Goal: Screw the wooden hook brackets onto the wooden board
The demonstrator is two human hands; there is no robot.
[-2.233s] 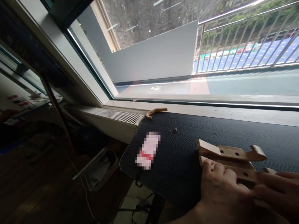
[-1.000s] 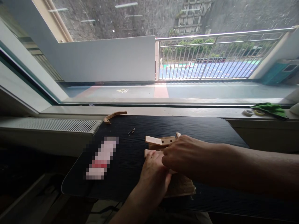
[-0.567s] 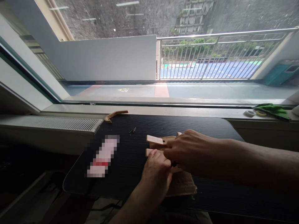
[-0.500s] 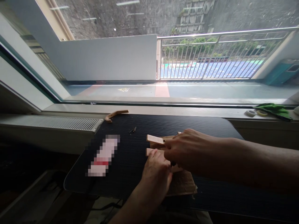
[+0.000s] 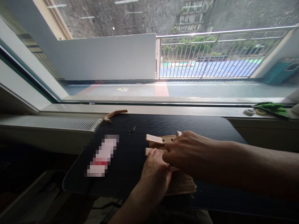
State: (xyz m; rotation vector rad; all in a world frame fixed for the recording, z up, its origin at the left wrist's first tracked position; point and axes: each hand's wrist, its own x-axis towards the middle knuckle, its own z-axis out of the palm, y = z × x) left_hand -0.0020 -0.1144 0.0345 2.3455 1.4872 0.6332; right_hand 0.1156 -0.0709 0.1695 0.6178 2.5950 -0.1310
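A light wooden piece with hook-shaped arms [image 5: 158, 139] lies on a wooden board [image 5: 183, 185] on the black table [image 5: 130, 161]. My left hand [image 5: 155, 174] rests palm down on the near arm of the piece, fingers curled over it. My right hand [image 5: 184, 152] reaches in from the right and covers the middle of the piece, fingers bent and pinched; what they hold is hidden. A separate wooden hook [image 5: 114, 114] lies at the table's far left edge. Small dark screws [image 5: 132, 130] lie between it and the piece.
A blurred white and red object [image 5: 102, 155] lies on the left of the table. A radiator grille [image 5: 53, 123] runs to the left. On the window sill at far right sit a green cloth [image 5: 272, 108] and tape rolls [image 5: 254, 112]. The window is behind.
The view swung right since the oldest frame, bringing the whole table into sight. In the last second my right hand shifted slightly over the wooden piece; my left hand stayed pressed on it.
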